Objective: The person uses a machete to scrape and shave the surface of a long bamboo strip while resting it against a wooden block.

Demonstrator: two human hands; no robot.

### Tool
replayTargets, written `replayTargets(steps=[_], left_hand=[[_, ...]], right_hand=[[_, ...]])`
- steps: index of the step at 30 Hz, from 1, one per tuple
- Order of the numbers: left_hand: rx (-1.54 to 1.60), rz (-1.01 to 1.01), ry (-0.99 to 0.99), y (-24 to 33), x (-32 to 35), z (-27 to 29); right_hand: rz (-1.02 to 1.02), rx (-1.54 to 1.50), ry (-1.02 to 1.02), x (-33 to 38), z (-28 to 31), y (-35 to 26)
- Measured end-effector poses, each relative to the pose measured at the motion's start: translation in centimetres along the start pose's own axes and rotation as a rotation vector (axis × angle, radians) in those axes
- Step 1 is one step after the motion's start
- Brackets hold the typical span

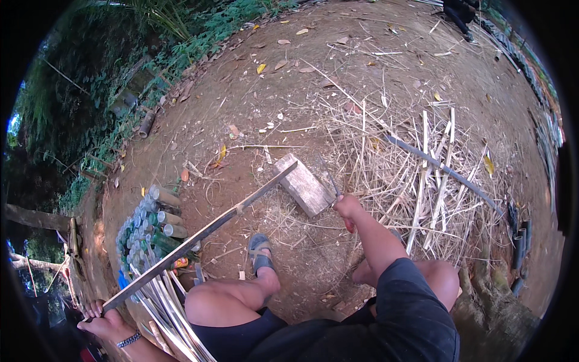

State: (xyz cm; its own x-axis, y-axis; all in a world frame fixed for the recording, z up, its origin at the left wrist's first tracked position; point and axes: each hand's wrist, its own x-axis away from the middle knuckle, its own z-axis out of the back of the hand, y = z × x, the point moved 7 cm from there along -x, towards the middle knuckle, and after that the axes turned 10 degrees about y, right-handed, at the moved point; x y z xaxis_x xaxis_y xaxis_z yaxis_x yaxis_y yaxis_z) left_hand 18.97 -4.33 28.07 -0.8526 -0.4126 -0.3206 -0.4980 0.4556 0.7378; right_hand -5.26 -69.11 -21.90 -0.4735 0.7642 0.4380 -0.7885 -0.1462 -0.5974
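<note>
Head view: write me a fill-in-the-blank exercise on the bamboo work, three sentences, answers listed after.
1. The far end of the long bamboo strip rests on a wooden ____ lying on the dirt.
2. The near end of the strip is held by the person's ____ hand.
3. The right hand grips a knife beside the ____ edge of that piece of wood.

Missing words: block; left; right

- No signs, no screens, no printed labels anywhere in this dirt yard.
- One possible package only: a small crumpled orange-and-red wrapper [181,263] on the ground, wedged at the foot of the stacked green bamboo tubes [145,232], left of the knee.
</note>
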Motion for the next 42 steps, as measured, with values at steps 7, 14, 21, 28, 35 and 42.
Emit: replayTargets(steps=[7,14,21,28,35,42], left_hand=[[-0.181,-0.070,0.396,-2.0,1.0,0.4],[-0.227,-0.029,0.466,-3.3,-0.5,2.8],[-0.272,-0.067,0.486,-3.3,0.6,1.9],[-0.234,-0.046,0.393,-3.5,0.8,1.4],[-0.235,-0.082,0.454,-3.4,0.1,3.2],[-0.210,-0.040,0.429,-3.6,0.5,2.5]], right_hand=[[-0.098,-0.624,-0.169,0.9,-1.9,-2.1],[0.271,-0.149,0.083,3.2,1.1,-7.5],[0.475,0.149,0.012,7.1,4.6,-15.3],[0.412,0.248,0.016,2.9,2.2,-13.1],[0.403,0.302,-0.052,1.6,1.9,-13.4],[0.423,0.337,-0.040,1.0,2.1,-14.7]])
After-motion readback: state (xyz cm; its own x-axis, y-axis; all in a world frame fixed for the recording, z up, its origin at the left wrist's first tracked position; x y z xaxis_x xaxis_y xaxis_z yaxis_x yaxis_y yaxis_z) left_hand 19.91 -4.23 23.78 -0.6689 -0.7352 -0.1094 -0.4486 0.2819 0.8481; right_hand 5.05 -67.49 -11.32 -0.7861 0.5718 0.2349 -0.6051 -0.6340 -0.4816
